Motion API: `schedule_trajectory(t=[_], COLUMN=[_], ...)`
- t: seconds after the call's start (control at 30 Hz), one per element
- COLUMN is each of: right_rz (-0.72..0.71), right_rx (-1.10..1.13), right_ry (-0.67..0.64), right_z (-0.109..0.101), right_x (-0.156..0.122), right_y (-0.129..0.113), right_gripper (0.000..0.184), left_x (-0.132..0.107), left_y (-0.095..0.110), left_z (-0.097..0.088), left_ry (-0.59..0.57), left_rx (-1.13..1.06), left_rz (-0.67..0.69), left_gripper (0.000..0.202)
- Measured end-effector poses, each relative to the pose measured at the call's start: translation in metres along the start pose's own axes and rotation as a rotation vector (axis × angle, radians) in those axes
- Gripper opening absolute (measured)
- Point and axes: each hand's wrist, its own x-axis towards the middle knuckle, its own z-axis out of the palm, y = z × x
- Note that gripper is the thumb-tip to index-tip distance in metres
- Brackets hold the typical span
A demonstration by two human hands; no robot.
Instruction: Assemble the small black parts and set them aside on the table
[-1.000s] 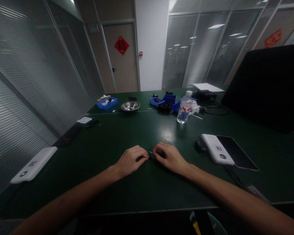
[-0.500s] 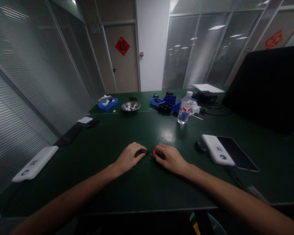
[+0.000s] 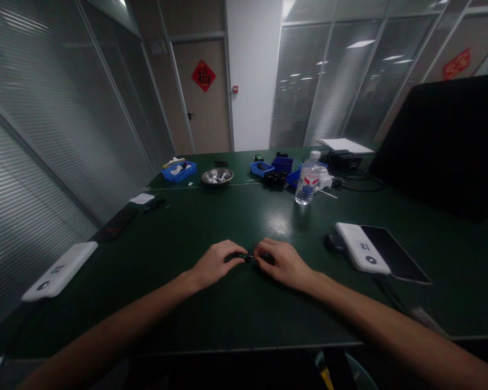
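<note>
Low over the green table (image 3: 228,319), my left hand (image 3: 213,265) pinches a small dark item (image 3: 245,257) with greenish marks between thumb and fingers. A thin, pale metallic end sticks out of it to the right. Just across from it, my right hand (image 3: 282,261) is closed in a pinch with the fingertips at that metallic end. Whatever sits between the right fingertips is too small to make out. The two hands are nearly touching, and the item lies in the narrow gap between them.
A clear water bottle (image 3: 308,179) stands ahead to the right. Farther back are a metal bowl (image 3: 217,177) and a blue basket (image 3: 179,171). A white power bank (image 3: 361,248) and a phone (image 3: 394,254) lie at right; another white power bank (image 3: 61,271) lies at left.
My left hand has shifted slightly right and down, bringing the dark item closer to the right fingertips. My right hand stays in almost the same spot.
</note>
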Motion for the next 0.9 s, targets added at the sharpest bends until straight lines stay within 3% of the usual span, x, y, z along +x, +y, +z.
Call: schedule_trajectory(t=[0.2, 0.5, 0.9], right_rz=[-0.044, -0.094, -0.027], right_rx=[0.070, 0.011, 0.260], right_ry=[0.023, -0.015, 0.114], right_z=[-0.0006, 0.0016, 0.0078], right_x=[-0.0003, -0.0024, -0.0008], right_y=[-0.0020, -0.0059, -0.0060], right_gripper=[0.011, 0.012, 0.008], left_x=[0.0003, -0.0015, -0.0025], left_y=[-0.0016, 0.0040, 0.0071], left_z=[-0.0002, 0.0042, 0.0083], left_ry=[-0.004, 0.002, 0.173], left_rx=[-0.105, -0.051, -0.221], left_rz=[-0.016, 0.162, 0.106], left_gripper=[0.022, 0.024, 0.024])
